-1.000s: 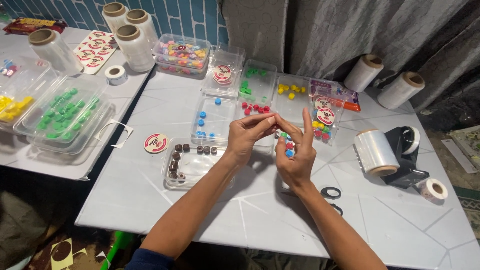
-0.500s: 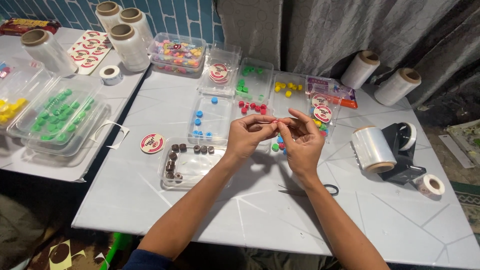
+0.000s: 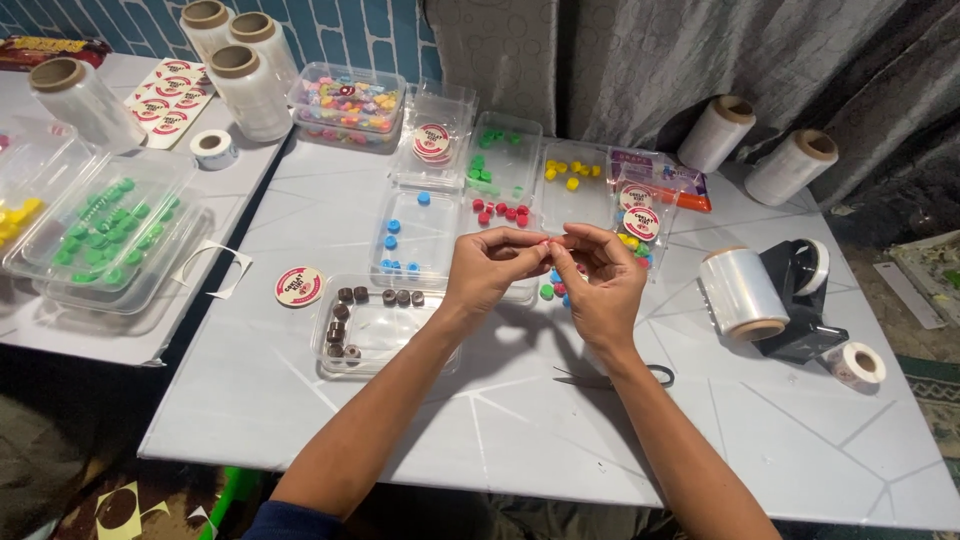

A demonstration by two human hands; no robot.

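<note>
My left hand (image 3: 487, 268) and my right hand (image 3: 598, 278) meet fingertip to fingertip over the white table (image 3: 500, 440), pinching a tiny pink piece (image 3: 546, 243) between them. Under the hands lies a clear tray with loose coloured beads (image 3: 552, 288). Left of my left wrist sits a clear tray with brown beads (image 3: 372, 322). Behind the hands stand trays with blue beads (image 3: 412, 235), red beads (image 3: 502, 212), green beads (image 3: 494, 160) and yellow beads (image 3: 570, 180).
A film roll on a black dispenser (image 3: 765, 293) and a small tape roll (image 3: 856, 365) stand at right. Scissors (image 3: 640, 375) lie under my right forearm. A round sticker (image 3: 299, 285) lies at left. Film rolls (image 3: 238, 62) and green-bead trays (image 3: 100, 235) fill the left table.
My right hand, first raised with fingers spread, came down and closed onto the left hand's fingertips. Both hands now stay pinched together. The view moved in slightly.
</note>
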